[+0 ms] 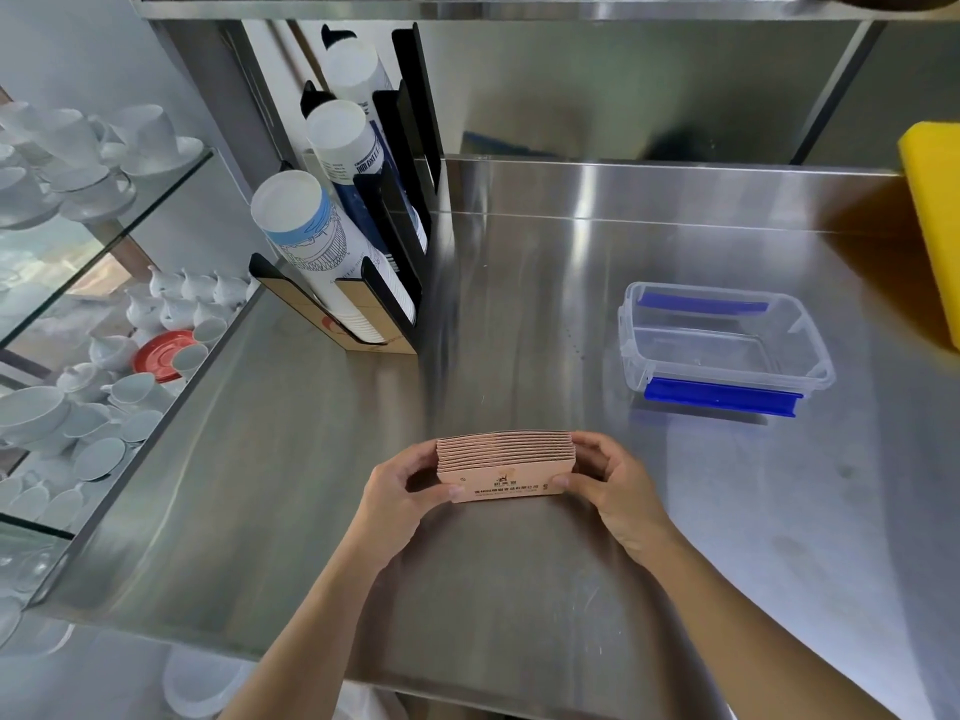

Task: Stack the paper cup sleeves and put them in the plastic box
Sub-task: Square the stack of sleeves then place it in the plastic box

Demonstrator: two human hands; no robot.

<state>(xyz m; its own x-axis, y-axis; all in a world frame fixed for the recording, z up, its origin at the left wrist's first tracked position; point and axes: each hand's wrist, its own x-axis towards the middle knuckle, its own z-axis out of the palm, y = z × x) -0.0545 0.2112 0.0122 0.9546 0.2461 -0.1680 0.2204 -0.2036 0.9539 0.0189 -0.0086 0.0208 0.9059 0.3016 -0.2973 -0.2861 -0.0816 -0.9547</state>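
Observation:
A stack of several flat, tan paper cup sleeves (506, 462) stands on edge just above the steel counter, near its front middle. My left hand (402, 493) grips the stack's left end and my right hand (615, 483) grips its right end, thumbs on the printed front face. The clear plastic box (727, 356) with blue clips sits open and empty to the right and farther back, apart from both hands.
A black rack holding three tubes of paper cups (332, 246) stands at the back left of the steel counter (519, 589). Glass shelves with white cups and saucers (88, 356) lie to the left. A yellow block (935, 220) is at the far right edge.

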